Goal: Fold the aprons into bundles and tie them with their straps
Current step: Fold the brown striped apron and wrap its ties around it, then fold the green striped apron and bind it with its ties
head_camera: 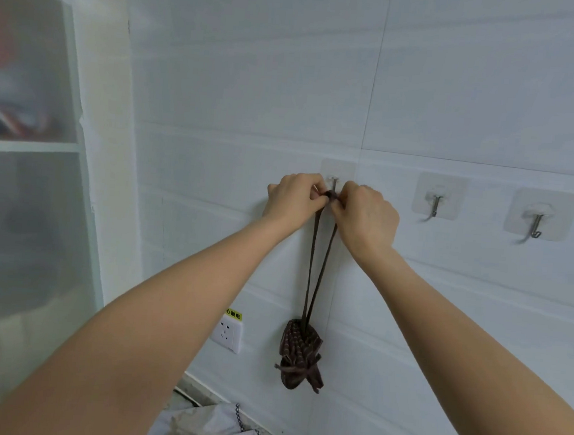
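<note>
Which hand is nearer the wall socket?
Left. The left hand is up at the first hook, above and slightly right of the socket. The right hand is on the hook's far side, farther right.

Two bare forearms, no sleeves in view; left hand [295, 197] and right hand [365, 211] without rings, gloves, watch or wristband.

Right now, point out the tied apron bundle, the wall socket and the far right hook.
apron bundle [300, 355], head view, on its folded body.
wall socket [226, 334], head view, on its white faceplate.
far right hook [535, 226], head view, on its metal shank.
</note>
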A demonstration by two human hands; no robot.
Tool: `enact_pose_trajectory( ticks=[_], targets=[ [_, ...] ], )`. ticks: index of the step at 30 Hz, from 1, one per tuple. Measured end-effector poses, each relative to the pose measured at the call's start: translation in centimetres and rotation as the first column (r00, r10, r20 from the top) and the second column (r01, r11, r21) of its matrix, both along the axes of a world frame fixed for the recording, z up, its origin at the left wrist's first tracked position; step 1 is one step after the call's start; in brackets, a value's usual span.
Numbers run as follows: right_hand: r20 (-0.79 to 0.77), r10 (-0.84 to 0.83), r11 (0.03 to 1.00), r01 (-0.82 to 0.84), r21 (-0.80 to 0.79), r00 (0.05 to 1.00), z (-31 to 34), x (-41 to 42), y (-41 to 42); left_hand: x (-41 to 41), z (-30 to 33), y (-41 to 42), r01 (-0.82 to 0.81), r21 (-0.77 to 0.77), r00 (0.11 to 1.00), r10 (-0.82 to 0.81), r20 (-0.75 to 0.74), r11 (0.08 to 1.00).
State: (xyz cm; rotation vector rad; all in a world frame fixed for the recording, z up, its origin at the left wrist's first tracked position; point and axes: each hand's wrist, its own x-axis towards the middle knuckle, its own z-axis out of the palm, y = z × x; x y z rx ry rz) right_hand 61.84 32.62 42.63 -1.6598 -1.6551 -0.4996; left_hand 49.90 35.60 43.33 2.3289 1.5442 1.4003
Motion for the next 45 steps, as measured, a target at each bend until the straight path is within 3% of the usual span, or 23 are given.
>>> enact_pose_trajectory(
  ticks=[8,17,21,26,30,33,39,45],
  targets=[
    [0.023,-0.033,0.999,0.034,-0.017,0.999,0.6,-0.2,0.1,0.4,0.8,-0.4,-0.107,-0.054,0.994,0.106,-0.010,0.993],
    [-0.037,0.001,0.998,-0.003,-0.056,0.999,-0.5,-0.8,0.3,0.8,-0.3,-1.0,-0.059,-0.131,0.998,0.060,0.005,0.990],
    [-0.080,0.069,0.994,-0.076,-0.080,0.994,-0.6,-0.6,-0.4,0.9,-0.7,-1.1,-0.011,-0.160,0.999,0.016,0.032,0.987],
    [-0.171,0.182,0.968,-0.207,-0.145,0.968,-1.0,-0.1,-0.5,0.1,-1.5,-1.2,0.171,-0.191,0.977,-0.142,0.156,0.967],
    [-0.347,0.295,0.946,-0.323,-0.023,0.890,-2.2,-0.2,-1.2,-0.9,-2.3,-1.9,0.239,-0.239,0.952,-0.178,0.251,0.941],
    [-0.327,0.368,0.927,-0.369,0.063,0.870,-4.6,-1.6,-2.4,-2.7,-3.8,-2.9,0.231,-0.273,0.945,-0.148,0.291,0.934],
    [-0.300,0.468,0.824,-0.533,-0.191,0.831,-12.6,-7.0,-2.4,-9.2,-11.7,-4.6,0.010,-0.434,0.970,0.097,0.222,0.901],
    [-0.292,0.571,0.563,-0.625,-0.541,0.767,-22.1,-14.7,-2.5,-18.5,-22.2,-8.5,-0.237,-0.615,0.898,0.411,0.156,0.752]
  ],
)
